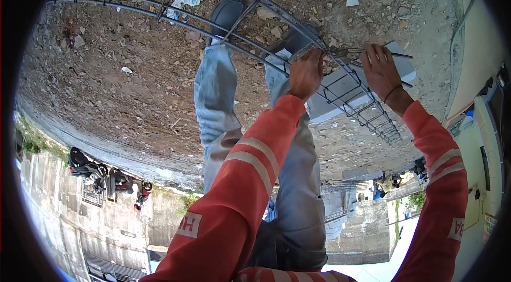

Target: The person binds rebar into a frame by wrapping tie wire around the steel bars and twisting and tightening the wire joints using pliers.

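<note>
My left hand (pixel 306 75) is closed at the edge of a long steel rebar cage (pixel 255 2), its fingertips pressed together against the bars near the joint; any thin wire between them is too small to make out. My right hand (pixel 380 69) is wrapped round the handles of metal pincers (pixel 343 53), whose jaws point left toward the same joint. The cage curves from the upper left past my two dark boots, and its narrower latticed part (pixel 367 112) runs down to the right. Both arms wear red sleeves with pale bands.
Stony soil with rubble (pixel 133 74) surrounds my boots. A grey flat slab (pixel 332 96) lies under the cage. Motorbikes (pixel 114 181) stand by a wall at the lower left. Several distant figures or objects show at the lower right, beside a pale building (pixel 479 159).
</note>
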`<act>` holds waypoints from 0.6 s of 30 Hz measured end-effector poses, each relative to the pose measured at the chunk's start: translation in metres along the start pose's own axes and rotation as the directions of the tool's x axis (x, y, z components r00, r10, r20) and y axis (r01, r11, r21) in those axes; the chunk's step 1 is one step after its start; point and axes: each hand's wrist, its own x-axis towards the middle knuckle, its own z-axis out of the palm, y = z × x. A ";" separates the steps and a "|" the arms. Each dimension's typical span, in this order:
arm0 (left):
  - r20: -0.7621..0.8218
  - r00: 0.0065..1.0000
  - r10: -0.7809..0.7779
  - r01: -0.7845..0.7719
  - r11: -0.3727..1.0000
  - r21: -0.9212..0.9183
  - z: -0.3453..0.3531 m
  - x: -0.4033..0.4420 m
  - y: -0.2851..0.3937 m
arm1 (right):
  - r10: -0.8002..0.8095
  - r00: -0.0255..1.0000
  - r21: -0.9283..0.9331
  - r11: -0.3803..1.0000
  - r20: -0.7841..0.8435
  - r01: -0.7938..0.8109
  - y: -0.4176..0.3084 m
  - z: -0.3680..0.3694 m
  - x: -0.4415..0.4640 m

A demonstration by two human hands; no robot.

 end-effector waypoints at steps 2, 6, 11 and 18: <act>0.004 1.000 0.019 -0.019 1.000 0.009 0.001 0.001 -0.002 | -0.001 1.000 0.005 1.000 -0.018 0.001 0.001 0.000 -0.002; 0.009 1.000 0.017 -0.017 1.000 0.006 0.001 0.001 0.000 | 0.010 0.997 0.006 1.000 0.075 -0.011 0.004 -0.003 -0.001; -0.003 1.000 0.030 -0.030 1.000 0.007 -0.003 0.001 0.004 | -0.065 0.998 0.085 0.994 0.017 0.063 0.020 -0.014 -0.001; -0.017 0.998 0.059 -0.060 0.998 -0.026 0.000 0.001 0.002 | -0.140 0.834 0.828 0.288 0.533 -0.481 0.019 -0.047 0.004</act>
